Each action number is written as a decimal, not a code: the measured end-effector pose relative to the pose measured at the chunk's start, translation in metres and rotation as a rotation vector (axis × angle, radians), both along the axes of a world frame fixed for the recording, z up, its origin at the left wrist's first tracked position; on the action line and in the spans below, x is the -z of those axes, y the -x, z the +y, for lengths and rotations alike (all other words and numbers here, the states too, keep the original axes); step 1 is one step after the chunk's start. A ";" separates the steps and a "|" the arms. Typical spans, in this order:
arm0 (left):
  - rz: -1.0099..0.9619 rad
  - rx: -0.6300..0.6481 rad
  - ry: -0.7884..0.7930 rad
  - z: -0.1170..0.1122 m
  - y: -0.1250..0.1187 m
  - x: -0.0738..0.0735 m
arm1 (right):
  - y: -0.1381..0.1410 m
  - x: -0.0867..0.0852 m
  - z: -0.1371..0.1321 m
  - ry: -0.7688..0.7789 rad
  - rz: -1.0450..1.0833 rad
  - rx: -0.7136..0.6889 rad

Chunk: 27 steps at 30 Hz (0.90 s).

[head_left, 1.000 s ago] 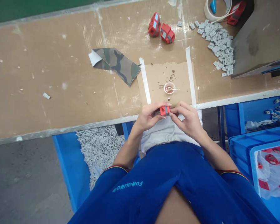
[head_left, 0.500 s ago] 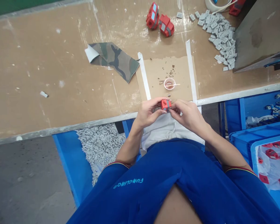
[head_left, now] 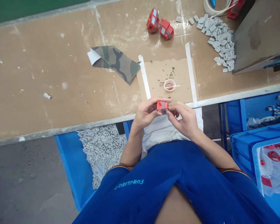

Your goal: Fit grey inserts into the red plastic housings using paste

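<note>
A small red toy vehicle body with a grey band sits between my hands, at the table's front edge. My left hand grips it from the left, thumb below and fingers above. The fingers of my right hand are pinched together at its right side; whether a small part is between them is hidden. Just beyond is a small cup of reddish-brown liquid with a thin stick across it. Two more red toy vehicle bodies, one upright and one tilted, rest at the back.
A camouflage cloth lies left of the taped cardboard sheet. Small grey parts are heaped by a brown board. A blue bin of grey pieces is below left; a blue crate with red parts is right.
Both hands have shifted slightly left with the red toy vehicle body, and it has turned a little. My right fingers have moved along its right side. The whole view has shifted slightly.
</note>
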<state>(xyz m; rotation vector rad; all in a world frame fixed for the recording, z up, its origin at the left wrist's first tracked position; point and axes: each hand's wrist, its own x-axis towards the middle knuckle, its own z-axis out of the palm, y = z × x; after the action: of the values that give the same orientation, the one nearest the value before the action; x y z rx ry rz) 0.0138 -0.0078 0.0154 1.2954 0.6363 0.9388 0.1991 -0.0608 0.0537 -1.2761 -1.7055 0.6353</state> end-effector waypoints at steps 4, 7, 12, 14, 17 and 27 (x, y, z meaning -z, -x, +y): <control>0.003 -0.008 0.013 0.000 -0.001 -0.001 | 0.008 0.003 0.000 0.012 0.035 0.060; 0.009 -0.003 0.019 0.000 -0.001 -0.001 | 0.010 0.002 0.001 0.023 0.058 0.060; -0.008 -0.004 0.004 0.001 0.001 0.000 | 0.012 0.001 0.000 0.020 0.053 0.043; -0.011 0.010 0.017 0.002 0.002 0.000 | 0.012 0.001 -0.001 0.004 0.027 0.049; -0.043 0.021 0.056 0.003 0.004 0.001 | 0.010 -0.001 -0.001 -0.028 0.018 0.059; -0.108 -0.040 0.127 -0.004 -0.001 -0.002 | 0.008 -0.022 0.001 -0.178 -0.022 0.043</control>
<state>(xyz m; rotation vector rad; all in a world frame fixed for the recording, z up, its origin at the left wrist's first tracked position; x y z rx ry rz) 0.0147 -0.0113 0.0171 1.1154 0.6290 0.9790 0.1907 -0.0597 0.0760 -1.1942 -1.7071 0.4355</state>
